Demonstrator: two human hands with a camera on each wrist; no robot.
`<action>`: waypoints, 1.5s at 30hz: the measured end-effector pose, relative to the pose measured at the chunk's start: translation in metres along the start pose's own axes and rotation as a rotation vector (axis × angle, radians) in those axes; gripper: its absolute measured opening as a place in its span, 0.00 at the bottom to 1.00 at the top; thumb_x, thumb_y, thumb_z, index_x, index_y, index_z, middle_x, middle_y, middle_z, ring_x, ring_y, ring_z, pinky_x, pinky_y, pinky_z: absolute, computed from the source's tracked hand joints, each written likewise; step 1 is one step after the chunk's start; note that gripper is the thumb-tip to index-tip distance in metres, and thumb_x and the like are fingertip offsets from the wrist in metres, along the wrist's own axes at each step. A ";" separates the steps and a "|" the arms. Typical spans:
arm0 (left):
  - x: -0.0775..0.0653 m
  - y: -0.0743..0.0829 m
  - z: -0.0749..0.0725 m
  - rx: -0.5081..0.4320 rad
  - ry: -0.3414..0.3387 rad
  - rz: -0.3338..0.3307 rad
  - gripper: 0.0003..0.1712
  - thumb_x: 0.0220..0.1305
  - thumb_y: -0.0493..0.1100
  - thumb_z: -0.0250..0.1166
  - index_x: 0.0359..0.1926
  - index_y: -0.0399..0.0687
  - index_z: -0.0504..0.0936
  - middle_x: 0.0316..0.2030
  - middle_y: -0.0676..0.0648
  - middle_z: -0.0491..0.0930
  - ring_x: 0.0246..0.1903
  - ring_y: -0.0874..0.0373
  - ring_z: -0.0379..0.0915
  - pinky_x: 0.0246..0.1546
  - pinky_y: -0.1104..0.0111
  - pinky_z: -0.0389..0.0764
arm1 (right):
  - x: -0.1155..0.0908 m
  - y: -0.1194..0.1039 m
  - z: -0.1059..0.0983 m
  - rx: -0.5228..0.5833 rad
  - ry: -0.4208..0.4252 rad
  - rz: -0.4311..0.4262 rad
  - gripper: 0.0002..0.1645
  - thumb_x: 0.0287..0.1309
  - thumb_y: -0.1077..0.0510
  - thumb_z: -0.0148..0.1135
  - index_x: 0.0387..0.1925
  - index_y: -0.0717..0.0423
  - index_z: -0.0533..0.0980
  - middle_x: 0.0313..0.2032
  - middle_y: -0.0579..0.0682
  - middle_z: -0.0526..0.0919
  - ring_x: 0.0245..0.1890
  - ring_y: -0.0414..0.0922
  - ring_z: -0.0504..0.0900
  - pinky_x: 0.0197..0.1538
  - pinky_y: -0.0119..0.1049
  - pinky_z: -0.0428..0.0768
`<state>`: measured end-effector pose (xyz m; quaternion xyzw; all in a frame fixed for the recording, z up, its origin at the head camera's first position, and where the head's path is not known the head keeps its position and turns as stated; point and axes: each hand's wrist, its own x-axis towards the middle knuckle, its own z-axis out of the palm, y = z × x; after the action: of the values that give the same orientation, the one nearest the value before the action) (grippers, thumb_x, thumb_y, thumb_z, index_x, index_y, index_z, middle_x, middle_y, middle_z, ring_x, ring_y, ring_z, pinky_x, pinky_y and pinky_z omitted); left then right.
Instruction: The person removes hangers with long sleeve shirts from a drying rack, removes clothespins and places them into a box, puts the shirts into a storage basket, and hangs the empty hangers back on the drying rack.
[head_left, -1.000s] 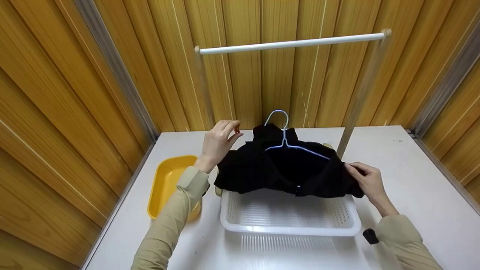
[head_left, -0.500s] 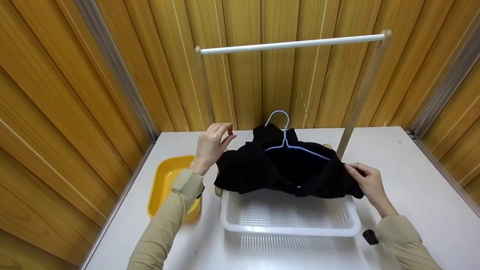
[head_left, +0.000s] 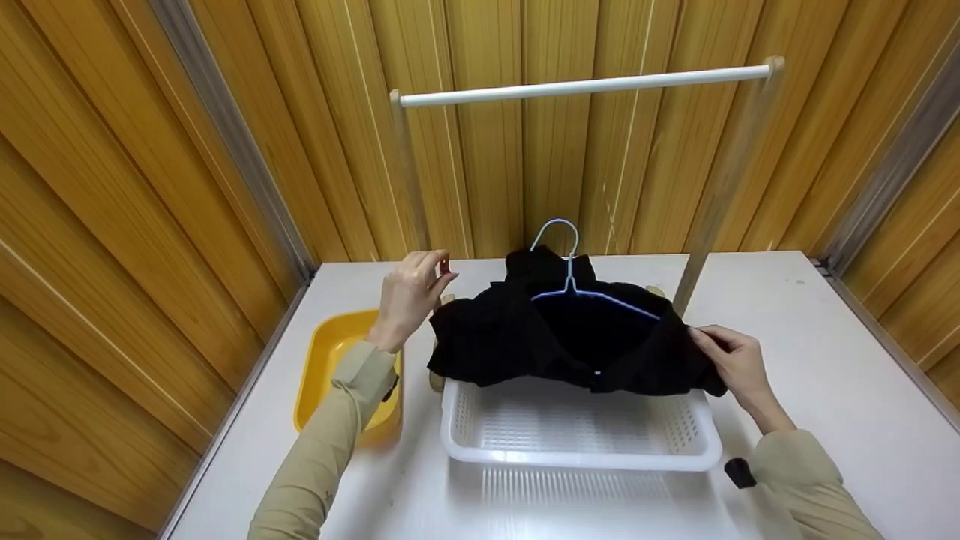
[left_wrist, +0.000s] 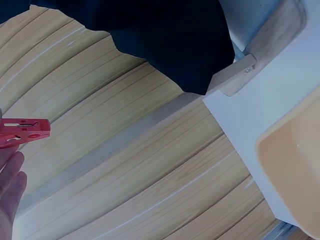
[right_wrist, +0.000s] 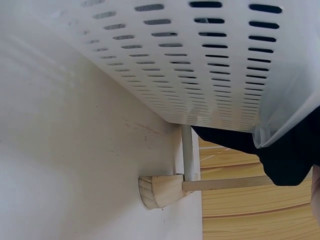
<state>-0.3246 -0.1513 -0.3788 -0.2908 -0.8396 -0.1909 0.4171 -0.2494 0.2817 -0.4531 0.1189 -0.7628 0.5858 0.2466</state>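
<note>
In the left wrist view a red clothespin (left_wrist: 26, 131) is pinched between the thumb and fingers of my left hand (head_left: 407, 296). That hand is raised to the left of a black collared garment (head_left: 487, 341), apart from it. A light blue wire hanger (head_left: 570, 270) sits inside the garment's neck opening, its hook pointing up. My right hand (head_left: 739, 367) pinches the garment's right shoulder between thumb and fingers. The garment lies over the back part of a white perforated basket (head_left: 581, 459).
A yellow tub (head_left: 319, 367) stands on the white table (head_left: 847, 375) under my left forearm. Behind the garment rises a rack with a white rail (head_left: 585, 88) and wooden posts (head_left: 724, 187). Wood-grain walls (head_left: 150, 247) enclose the table.
My left hand has drawn away to the left from the garment with the clothespin, and turned so that its red end shows more. My right hand and the garment stay in place.
</note>
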 end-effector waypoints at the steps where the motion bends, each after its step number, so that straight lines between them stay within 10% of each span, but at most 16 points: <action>1: -0.001 -0.001 0.000 0.000 0.000 -0.003 0.14 0.53 0.42 0.68 0.40 0.40 0.79 0.33 0.46 0.78 0.34 0.53 0.73 0.29 0.63 0.75 | 0.000 0.000 0.000 -0.001 -0.002 0.000 0.05 0.53 0.74 0.56 0.30 0.77 0.76 0.26 0.40 0.81 0.26 0.35 0.77 0.31 0.23 0.72; 45: -0.082 -0.064 -0.006 0.070 -0.101 -0.192 0.13 0.50 0.38 0.70 0.36 0.37 0.78 0.28 0.43 0.78 0.29 0.50 0.73 0.26 0.59 0.75 | -0.002 0.003 0.001 -0.001 -0.010 -0.001 0.04 0.53 0.74 0.57 0.30 0.76 0.77 0.26 0.41 0.81 0.27 0.35 0.77 0.33 0.23 0.72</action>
<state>-0.3229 -0.2304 -0.4466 -0.2037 -0.8897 -0.1857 0.3640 -0.2490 0.2814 -0.4569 0.1221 -0.7643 0.5847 0.2431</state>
